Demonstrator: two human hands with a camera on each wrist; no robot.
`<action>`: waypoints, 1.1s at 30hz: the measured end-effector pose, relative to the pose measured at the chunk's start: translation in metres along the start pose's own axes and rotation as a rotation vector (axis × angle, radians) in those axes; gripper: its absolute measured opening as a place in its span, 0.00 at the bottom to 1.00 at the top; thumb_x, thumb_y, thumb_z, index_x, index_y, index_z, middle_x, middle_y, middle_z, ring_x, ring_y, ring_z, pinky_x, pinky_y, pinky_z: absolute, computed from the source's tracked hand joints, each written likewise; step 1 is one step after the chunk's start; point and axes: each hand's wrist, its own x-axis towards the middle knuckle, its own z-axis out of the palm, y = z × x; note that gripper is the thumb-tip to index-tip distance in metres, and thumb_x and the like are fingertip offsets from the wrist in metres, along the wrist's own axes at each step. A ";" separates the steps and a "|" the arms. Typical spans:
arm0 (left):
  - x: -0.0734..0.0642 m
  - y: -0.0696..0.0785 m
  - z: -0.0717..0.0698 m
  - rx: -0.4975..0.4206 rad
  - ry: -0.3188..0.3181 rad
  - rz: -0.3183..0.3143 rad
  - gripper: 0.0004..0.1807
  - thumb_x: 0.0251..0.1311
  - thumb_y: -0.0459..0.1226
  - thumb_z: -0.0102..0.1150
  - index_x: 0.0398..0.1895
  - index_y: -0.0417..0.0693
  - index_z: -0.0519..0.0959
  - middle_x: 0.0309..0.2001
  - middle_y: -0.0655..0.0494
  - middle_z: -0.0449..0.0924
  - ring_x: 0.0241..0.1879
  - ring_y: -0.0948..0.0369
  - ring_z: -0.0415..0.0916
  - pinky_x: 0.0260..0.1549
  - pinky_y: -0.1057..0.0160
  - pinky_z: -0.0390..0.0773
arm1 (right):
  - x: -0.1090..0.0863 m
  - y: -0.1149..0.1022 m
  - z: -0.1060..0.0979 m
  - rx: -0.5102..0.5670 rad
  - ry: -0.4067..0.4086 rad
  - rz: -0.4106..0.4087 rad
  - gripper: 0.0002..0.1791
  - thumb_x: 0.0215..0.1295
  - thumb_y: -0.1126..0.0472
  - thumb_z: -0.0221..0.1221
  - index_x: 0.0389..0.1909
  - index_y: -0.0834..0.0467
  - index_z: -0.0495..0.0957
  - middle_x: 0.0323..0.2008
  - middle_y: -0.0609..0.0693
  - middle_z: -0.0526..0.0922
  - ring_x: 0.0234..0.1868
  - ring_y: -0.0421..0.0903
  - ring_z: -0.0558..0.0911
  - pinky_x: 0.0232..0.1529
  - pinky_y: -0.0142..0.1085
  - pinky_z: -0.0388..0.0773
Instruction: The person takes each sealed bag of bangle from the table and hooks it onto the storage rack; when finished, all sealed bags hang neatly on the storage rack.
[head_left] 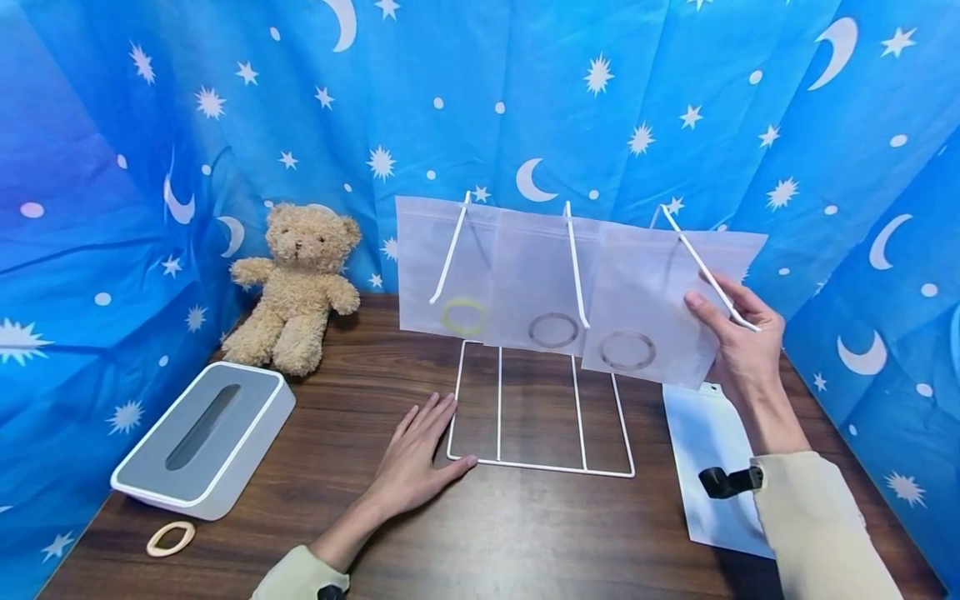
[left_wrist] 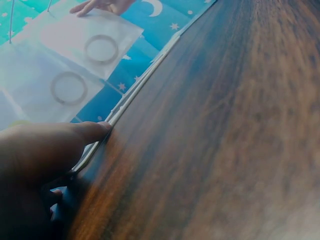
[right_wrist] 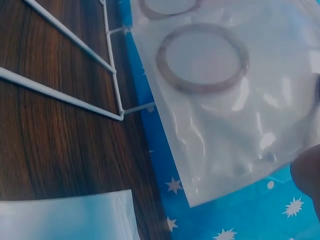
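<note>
a left hand (head_left: pixel 416 468), fingers spread on the table (head_left: pixel 555 542), thumbs the rack (head_left: pixel 540 466); the right hand (head_left: pixel 753 354) pinches the right bag (head_left: pixel 637 292) on its prong (head_left: pixel 697 257), apparently settling it; next likely calls for gentle release.

The left hand (head_left: pixel 420 458) lies low, fingers extended (thumb splayed wide). The right hand (head_left: pixel 750 342) is higher, its thumb and fingers pinching.
</note>
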 end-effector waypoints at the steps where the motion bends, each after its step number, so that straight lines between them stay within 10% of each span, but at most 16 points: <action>1: 0.000 0.000 0.001 0.001 0.001 0.000 0.47 0.59 0.60 0.61 0.73 0.41 0.61 0.73 0.49 0.60 0.73 0.51 0.50 0.70 0.46 0.49 | -0.001 -0.001 -0.002 -0.004 -0.007 0.007 0.25 0.55 0.75 0.67 0.57 0.69 0.78 0.51 0.57 0.82 0.52 0.51 0.78 0.45 0.31 0.79; 16: 0.004 -0.001 -0.001 -0.003 0.001 0.004 0.47 0.59 0.61 0.60 0.73 0.42 0.61 0.73 0.50 0.60 0.74 0.51 0.50 0.70 0.46 0.48 | -0.058 -0.033 -0.076 0.128 -0.075 -0.154 0.19 0.67 0.81 0.49 0.58 0.83 0.66 0.64 0.71 0.67 0.65 0.60 0.70 0.64 0.41 0.67; 19: 0.003 -0.002 -0.003 -0.012 0.007 0.003 0.47 0.58 0.61 0.61 0.73 0.42 0.62 0.73 0.49 0.60 0.73 0.51 0.50 0.70 0.46 0.49 | -0.072 -0.034 -0.090 -0.094 0.001 -0.093 0.20 0.66 0.78 0.53 0.59 0.79 0.70 0.61 0.66 0.73 0.62 0.54 0.74 0.60 0.33 0.71; 26: 0.002 -0.002 -0.004 -0.001 0.002 -0.005 0.47 0.58 0.61 0.60 0.73 0.42 0.62 0.73 0.50 0.60 0.73 0.52 0.51 0.70 0.47 0.49 | -0.096 -0.032 -0.119 -1.013 0.038 0.171 0.25 0.67 0.51 0.62 0.62 0.57 0.77 0.51 0.43 0.83 0.42 0.21 0.74 0.36 0.14 0.72; 33: 0.001 -0.001 -0.001 0.002 -0.003 -0.003 0.47 0.58 0.62 0.60 0.73 0.43 0.62 0.73 0.50 0.60 0.73 0.52 0.51 0.70 0.47 0.49 | -0.101 -0.018 -0.140 -1.377 -0.094 0.390 0.36 0.69 0.42 0.56 0.63 0.69 0.69 0.54 0.74 0.73 0.52 0.73 0.72 0.39 0.58 0.75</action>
